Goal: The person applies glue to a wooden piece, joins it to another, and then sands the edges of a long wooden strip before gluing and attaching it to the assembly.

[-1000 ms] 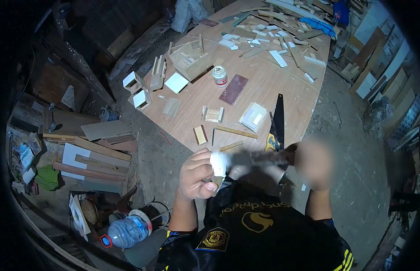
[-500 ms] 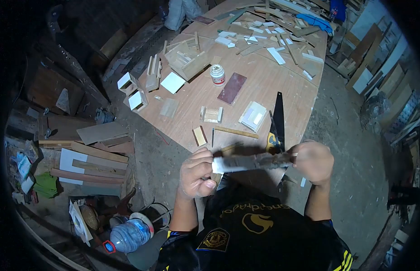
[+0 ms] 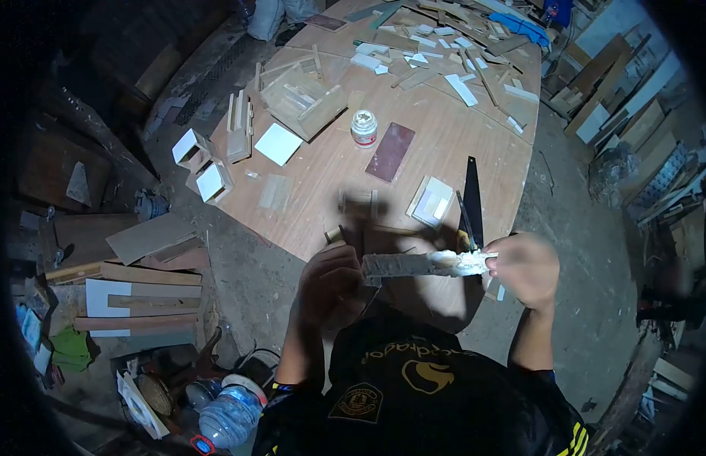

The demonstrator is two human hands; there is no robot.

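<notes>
A flat grey strip is held level in front of my chest. Toward its right end it carries a lumpy, whitish crust, brightly lit. My right hand pinches the thin tip of that end between thumb and fingers. My left hand, in shadow, is curled closed at the other end, its fingers right at the strip. Behind the strip lie a handsaw, blade pointing away, and a small stack of pale boards. A small wooden frame sits in shadow beyond my left hand.
A white jar and a dark red sanding block stand mid-table. Wooden boxes are at the left, scrap pieces at the back. A water bottle and boards lie on the floor at left.
The strip has turned slightly, its lit, crusted end now brighter and its left part darker. My left hand has fallen into shadow. The view has shifted a little.
</notes>
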